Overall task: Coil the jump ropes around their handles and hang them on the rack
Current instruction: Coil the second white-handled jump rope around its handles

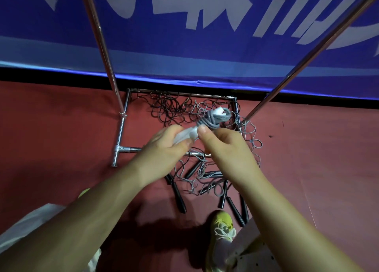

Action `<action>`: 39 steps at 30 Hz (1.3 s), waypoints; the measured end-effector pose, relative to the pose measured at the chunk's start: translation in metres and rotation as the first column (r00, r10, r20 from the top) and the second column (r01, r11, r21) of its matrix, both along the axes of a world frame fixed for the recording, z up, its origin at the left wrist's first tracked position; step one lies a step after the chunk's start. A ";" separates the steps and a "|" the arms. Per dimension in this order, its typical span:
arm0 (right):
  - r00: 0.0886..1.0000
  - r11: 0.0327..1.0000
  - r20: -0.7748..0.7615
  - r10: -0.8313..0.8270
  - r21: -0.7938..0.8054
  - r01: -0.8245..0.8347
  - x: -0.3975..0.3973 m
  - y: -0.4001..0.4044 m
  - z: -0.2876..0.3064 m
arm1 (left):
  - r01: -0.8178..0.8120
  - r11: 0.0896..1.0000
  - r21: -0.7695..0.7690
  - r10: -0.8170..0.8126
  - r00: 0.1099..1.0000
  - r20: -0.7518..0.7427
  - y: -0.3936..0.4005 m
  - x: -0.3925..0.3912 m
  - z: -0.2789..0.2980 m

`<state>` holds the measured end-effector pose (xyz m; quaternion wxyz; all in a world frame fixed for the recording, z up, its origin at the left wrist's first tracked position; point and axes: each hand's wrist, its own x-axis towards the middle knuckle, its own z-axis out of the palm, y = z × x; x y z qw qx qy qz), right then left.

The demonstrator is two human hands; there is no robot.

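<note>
Underfoot, a red floor [61, 128] is seen, bordered by a blue banner [184, 46] with white lettering. One metal rack [121, 134] stands on it; two poles are visible. One white-handled jump rope [215, 118], its grey cord coiled round the handles, is gripped by both hands: left hand [164, 146], right hand [227, 148]. Loose ropes [205, 179] with about six black handles lie tangled below. One yellow shoe [223, 224] is visible.

Grey rope [213, 121] on white handles [185, 135] — black handles [180, 200], red floor [61, 118], blue-and-white banner [184, 25].
</note>
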<state>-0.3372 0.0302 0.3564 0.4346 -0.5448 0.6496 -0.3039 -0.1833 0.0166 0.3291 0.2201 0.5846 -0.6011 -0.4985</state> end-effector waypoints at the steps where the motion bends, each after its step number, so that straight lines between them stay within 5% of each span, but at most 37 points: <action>1: 1.000 1.000 -0.014 -0.008 -0.010 0.008 0.002 0.000 0.000 | 0.006 1.000 -0.029 -0.005 0.999 0.035 0.001 -0.001 -0.001; 5: 0.997 0.997 -0.075 0.029 -0.074 -0.034 0.010 -0.001 -0.002 | 0.031 0.999 -0.039 -0.030 0.999 0.044 0.001 0.003 0.003; 7: 0.993 0.988 -0.043 0.105 -0.111 -0.110 0.011 0.000 -0.004 | 0.099 0.987 0.125 -0.069 0.972 -0.226 -0.001 0.011 0.004; 10: 0.955 0.978 0.230 0.186 -0.137 -0.157 0.004 0.001 -0.008 | 0.441 0.771 0.459 0.093 0.635 -0.767 0.001 0.017 0.003; 12: 0.932 0.970 0.281 0.227 -0.153 -0.190 0.000 0.002 -0.010 | 0.630 0.666 0.399 0.154 0.407 -0.900 0.003 0.015 -0.003; 13: 0.933 0.968 0.273 0.235 -0.153 -0.199 -0.002 0.001 -0.010 | 0.638 0.665 0.387 0.142 0.401 -0.905 0.004 0.013 -0.003; 17: 0.956 0.966 0.154 0.250 -0.107 -0.235 -0.009 -0.004 -0.009 | 0.325 0.825 0.462 0.100 0.722 -0.684 0.009 0.006 0.009; 22: 0.961 0.966 -0.105 0.257 -0.009 -0.260 -0.011 -0.004 -0.006 | 0.094 0.969 0.229 -0.024 0.956 -0.292 0.006 0.002 0.007; 30: 0.877 0.982 -0.449 0.170 0.006 -0.187 0.004 -0.004 -0.011 | -0.013 0.996 0.092 0.022 0.995 -0.094 0.003 0.000 0.000; 35: 0.971 0.973 -0.150 0.186 0.166 -0.160 0.005 -0.006 -0.011 | 0.072 0.994 -0.082 -0.052 0.973 0.224 0.003 0.005 -0.001; 39: 0.987 0.973 -0.108 0.120 0.210 -0.095 0.005 -0.009 -0.014 | 0.056 0.987 -0.148 -0.003 0.941 0.339 0.001 0.004 -0.004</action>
